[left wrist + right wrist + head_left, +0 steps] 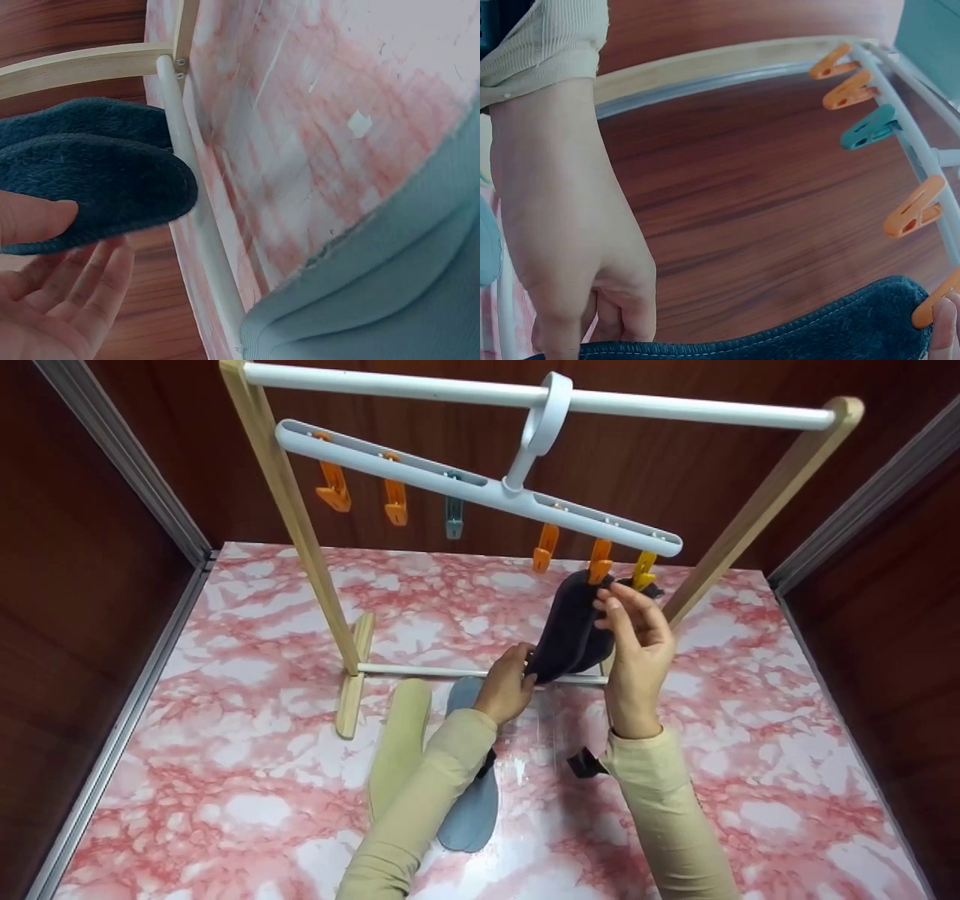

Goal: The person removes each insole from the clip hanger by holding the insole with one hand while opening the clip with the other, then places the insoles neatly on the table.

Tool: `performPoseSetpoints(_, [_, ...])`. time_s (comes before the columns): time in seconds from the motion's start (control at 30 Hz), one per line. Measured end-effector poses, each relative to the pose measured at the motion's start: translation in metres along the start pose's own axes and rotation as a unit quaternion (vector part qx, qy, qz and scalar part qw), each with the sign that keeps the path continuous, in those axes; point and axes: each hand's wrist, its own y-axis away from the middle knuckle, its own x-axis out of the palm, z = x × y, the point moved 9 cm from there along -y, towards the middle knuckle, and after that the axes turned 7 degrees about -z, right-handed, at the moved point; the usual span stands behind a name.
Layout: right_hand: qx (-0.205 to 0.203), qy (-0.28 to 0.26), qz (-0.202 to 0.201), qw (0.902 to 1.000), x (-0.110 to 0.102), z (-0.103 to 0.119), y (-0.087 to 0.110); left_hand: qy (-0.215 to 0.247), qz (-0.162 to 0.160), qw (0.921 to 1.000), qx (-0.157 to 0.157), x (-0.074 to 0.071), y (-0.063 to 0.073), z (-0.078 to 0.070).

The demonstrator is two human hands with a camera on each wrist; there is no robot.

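A dark, fuzzy insole [564,626] with a stitched edge hangs from an orange clip [599,561] near the right end of a hanger [480,491]. My left hand [508,682] holds its lower end, thumb [45,216] on one face and fingers underneath. At the top, my right hand [637,637] pinches the insole's edge right beside the clip; only its fingertips [945,330] show in the right wrist view. Behind it a second dark insole [82,112] hangs, partly hidden, under a yellow clip [644,571].
The hanger hooks over the white top bar [420,388] of a wooden-legged rack and tilts down rightward. More orange clips and a teal clip [454,516] hang from it. A beige insole [397,742] and grey-blue insoles [469,817] lie on the pink marbled surface [247,810].
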Motion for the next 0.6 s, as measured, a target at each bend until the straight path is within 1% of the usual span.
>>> performPoseSetpoints(0.13, [-0.006, -0.001, -0.009, 0.9999, -0.001, 0.001, -0.002, -0.025, 0.002, 0.9996, 0.016, -0.001, 0.001, -0.004])
performPoseSetpoints(0.23, [-0.011, 0.008, -0.013, 0.9998, -0.001, 0.001, -0.002, -0.037, -0.015, 0.999, 0.022, -0.006, 0.004, -0.007])
performPoseSetpoints(0.33, [-0.014, 0.021, -0.016, 0.9996, -0.002, 0.001, -0.002, -0.028, -0.032, 0.9988, 0.022, -0.013, 0.007, -0.01])
performPoseSetpoints(0.43, [-0.023, 0.026, -0.021, 0.9992, -0.003, 0.004, -0.003, -0.001, -0.043, 0.9989, 0.017, -0.018, 0.01, -0.012])
performPoseSetpoints(0.53, [-0.034, 0.025, -0.029, 0.9987, -0.004, 0.007, -0.005, 0.017, -0.051, 0.9984, 0.016, -0.02, 0.013, -0.013])
performPoseSetpoints(0.6, [-0.04, 0.026, -0.033, 0.9983, -0.005, 0.009, -0.005, 0.02, -0.056, 0.9981, 0.018, -0.021, 0.014, -0.013])
